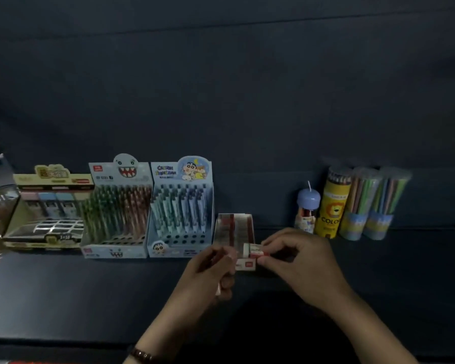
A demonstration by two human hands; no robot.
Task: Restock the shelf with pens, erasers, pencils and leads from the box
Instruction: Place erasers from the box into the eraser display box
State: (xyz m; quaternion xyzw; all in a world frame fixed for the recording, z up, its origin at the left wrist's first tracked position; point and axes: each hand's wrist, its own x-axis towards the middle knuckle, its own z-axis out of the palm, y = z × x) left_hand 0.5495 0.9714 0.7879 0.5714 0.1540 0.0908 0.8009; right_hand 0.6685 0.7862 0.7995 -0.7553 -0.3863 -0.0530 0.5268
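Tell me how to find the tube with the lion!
Look along the dark shelf to the four upright tubes on the right. The yellow tube with the lion picture stands second from the left, between a small tube with a rounded lilac cap and two clear tubes of pastel pencils. Only it is solid yellow with a lion's face.

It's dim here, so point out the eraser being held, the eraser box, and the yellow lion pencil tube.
eraser (255,250): head view, printed sleeve.
eraser box (244,265): head view, front wall.
yellow lion pencil tube (331,214): head view, lion label.
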